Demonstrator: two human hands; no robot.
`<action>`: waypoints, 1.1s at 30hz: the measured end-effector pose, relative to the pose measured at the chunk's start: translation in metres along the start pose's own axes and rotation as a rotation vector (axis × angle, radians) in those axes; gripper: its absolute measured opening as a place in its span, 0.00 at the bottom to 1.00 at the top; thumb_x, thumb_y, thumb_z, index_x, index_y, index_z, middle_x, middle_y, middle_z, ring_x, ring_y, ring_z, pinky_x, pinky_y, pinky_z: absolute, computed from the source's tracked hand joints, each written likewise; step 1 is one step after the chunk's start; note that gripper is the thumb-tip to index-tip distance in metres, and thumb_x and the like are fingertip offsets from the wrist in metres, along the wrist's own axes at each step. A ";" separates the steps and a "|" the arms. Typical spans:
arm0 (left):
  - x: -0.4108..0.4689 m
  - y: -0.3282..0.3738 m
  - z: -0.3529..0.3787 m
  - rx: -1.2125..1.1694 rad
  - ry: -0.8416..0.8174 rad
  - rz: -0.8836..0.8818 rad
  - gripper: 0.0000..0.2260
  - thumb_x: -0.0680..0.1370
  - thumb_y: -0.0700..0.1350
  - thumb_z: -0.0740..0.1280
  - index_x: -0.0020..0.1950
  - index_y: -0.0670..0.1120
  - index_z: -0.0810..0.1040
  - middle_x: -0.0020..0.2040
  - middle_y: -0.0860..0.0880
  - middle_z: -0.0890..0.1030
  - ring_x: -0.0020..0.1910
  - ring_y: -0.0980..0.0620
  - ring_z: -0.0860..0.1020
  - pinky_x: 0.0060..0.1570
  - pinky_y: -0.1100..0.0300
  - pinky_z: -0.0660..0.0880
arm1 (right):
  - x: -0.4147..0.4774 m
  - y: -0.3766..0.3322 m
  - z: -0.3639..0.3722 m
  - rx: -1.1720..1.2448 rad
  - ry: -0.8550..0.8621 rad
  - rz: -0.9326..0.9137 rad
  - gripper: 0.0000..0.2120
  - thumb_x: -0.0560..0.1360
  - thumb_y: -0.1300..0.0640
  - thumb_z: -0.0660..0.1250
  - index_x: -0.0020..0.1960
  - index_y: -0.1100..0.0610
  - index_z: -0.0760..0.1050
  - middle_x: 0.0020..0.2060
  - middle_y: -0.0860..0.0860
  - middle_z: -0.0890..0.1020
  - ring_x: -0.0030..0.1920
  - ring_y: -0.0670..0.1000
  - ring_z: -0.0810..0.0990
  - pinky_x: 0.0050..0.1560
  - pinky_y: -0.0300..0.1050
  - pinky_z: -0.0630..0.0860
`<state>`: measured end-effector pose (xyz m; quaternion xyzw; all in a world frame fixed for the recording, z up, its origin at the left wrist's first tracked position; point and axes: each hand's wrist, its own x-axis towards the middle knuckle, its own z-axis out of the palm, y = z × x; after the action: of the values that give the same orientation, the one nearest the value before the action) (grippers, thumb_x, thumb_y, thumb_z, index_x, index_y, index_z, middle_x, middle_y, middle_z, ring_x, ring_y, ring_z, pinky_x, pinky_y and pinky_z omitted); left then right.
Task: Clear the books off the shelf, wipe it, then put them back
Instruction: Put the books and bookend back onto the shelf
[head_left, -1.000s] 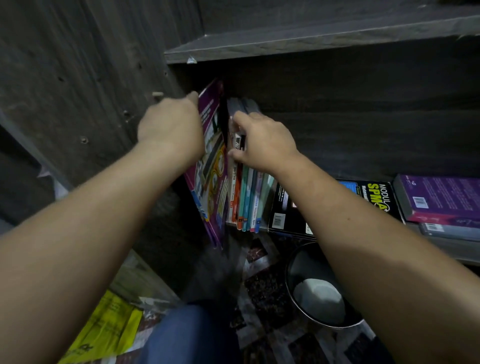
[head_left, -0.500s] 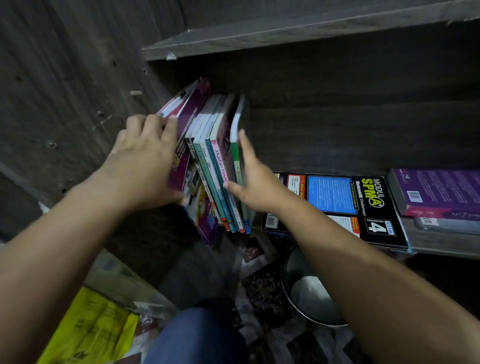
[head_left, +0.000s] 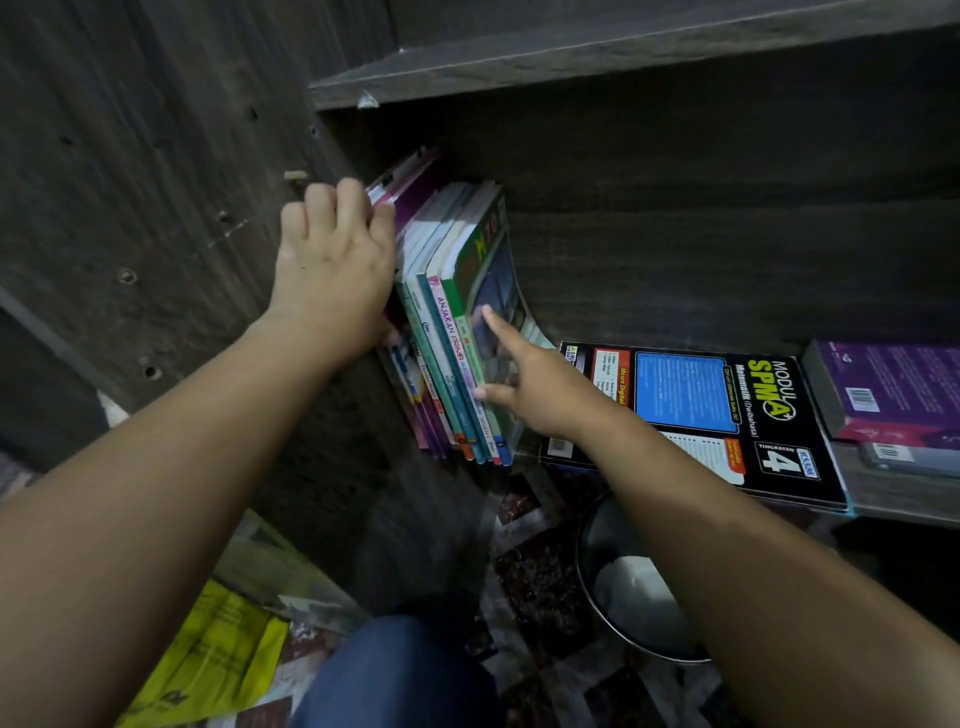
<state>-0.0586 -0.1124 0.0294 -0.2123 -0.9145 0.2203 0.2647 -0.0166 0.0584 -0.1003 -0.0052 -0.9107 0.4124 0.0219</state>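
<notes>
The side panel (head_left: 156, 182), left of the left hand (head_left: 332, 270), is dark wood-grain board, matt and faintly rough, with small drilled holes. The upright books (head_left: 457, 312) between the hands have thin paper covers with a soft sheen. Right of the right hand (head_left: 540, 395), the black workbook (head_left: 727, 415) has a glossy printed cover, and the purple book (head_left: 893, 389) beyond it is glossy too. Below the right hand, a bowl (head_left: 587, 571) shows a shiny metal rim. Below the left hand lies a crinkled yellow plastic bag (head_left: 208, 665).

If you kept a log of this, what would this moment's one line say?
left hand: grips upright books | right hand: open, fingers press green book | black workbook: flat on shelf
</notes>
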 end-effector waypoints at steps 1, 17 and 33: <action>0.002 0.001 0.001 0.009 0.016 -0.006 0.47 0.57 0.59 0.80 0.68 0.40 0.67 0.59 0.38 0.66 0.57 0.39 0.66 0.52 0.47 0.64 | -0.001 -0.001 -0.002 -0.024 -0.004 -0.002 0.43 0.76 0.48 0.69 0.76 0.36 0.41 0.70 0.57 0.71 0.62 0.56 0.76 0.56 0.44 0.71; -0.075 0.109 0.007 -0.575 0.173 -0.003 0.34 0.69 0.55 0.73 0.71 0.46 0.68 0.61 0.43 0.70 0.58 0.41 0.66 0.54 0.46 0.66 | -0.097 0.054 -0.110 -0.480 0.024 0.321 0.26 0.76 0.51 0.68 0.73 0.48 0.65 0.67 0.54 0.75 0.63 0.56 0.75 0.62 0.47 0.71; -0.057 0.245 0.078 -0.491 -0.342 0.367 0.26 0.76 0.62 0.65 0.64 0.45 0.67 0.57 0.44 0.72 0.52 0.44 0.77 0.43 0.54 0.72 | -0.130 0.168 -0.099 -0.732 -0.203 0.612 0.53 0.69 0.63 0.74 0.78 0.41 0.41 0.78 0.56 0.44 0.75 0.66 0.51 0.70 0.63 0.61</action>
<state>0.0069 0.0357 -0.1783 -0.3906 -0.9179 0.0702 0.0048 0.1162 0.2401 -0.1664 -0.2398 -0.9501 0.0510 -0.1927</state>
